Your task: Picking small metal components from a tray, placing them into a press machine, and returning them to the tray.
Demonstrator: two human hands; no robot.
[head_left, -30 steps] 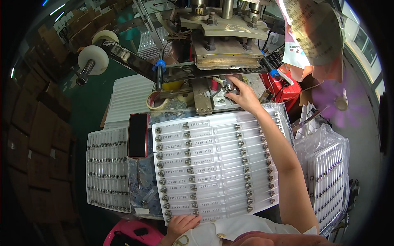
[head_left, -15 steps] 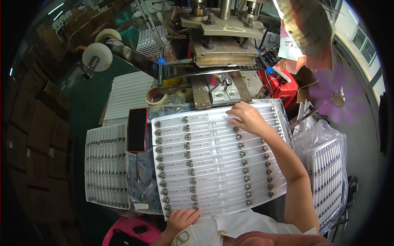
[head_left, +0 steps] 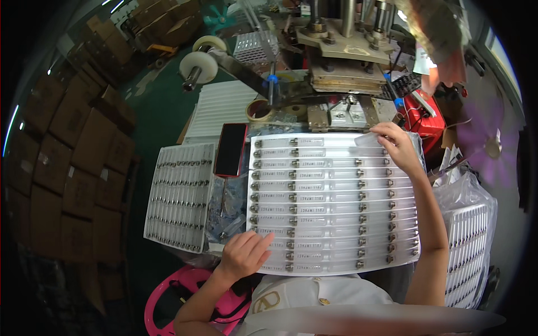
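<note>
Your right hand (head_left: 397,147) pinches a clear strip (head_left: 368,140) lying crosswise over the tray's (head_left: 336,269) top row, while your left hand (head_left: 245,255) rests open-fingered at its near-left corner.

White ribbed tray (head_left: 336,201) with rows of silver caps; red-edged black phone (head_left: 231,149); pink stool (head_left: 168,297); brown cardboard boxes (head_left: 73,162); green floor (head_left: 162,106).

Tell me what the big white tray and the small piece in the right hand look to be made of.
White tray: thin moulded plastic by its look, glossy ribbed rows.
Small piece pinched in the right hand: clear plastic, likely; the tray shows through it.
</note>
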